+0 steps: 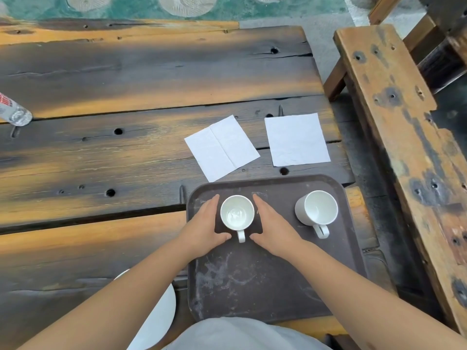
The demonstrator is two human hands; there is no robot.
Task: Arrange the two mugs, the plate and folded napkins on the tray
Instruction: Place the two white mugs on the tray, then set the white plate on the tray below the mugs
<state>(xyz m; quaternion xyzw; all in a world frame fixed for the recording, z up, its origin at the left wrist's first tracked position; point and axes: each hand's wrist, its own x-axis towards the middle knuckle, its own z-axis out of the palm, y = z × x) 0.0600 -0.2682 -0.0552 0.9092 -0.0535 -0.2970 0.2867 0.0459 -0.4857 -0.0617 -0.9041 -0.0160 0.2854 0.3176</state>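
Two mugs on tray (265,286): left mug (237,213) at far-left, right mug (317,208) near far-right rim. Left hand (204,228), right hand (274,229) flank left mug, fingers straight, gripping nothing. Tray's near half bare. Two napkins (222,147) (297,140) beyond tray; one plate (159,317) off tray's near-left edge.

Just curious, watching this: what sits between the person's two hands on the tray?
In the head view, a white mug stands upright on the tray, between the left hand and the right hand, its handle pointing toward the person.
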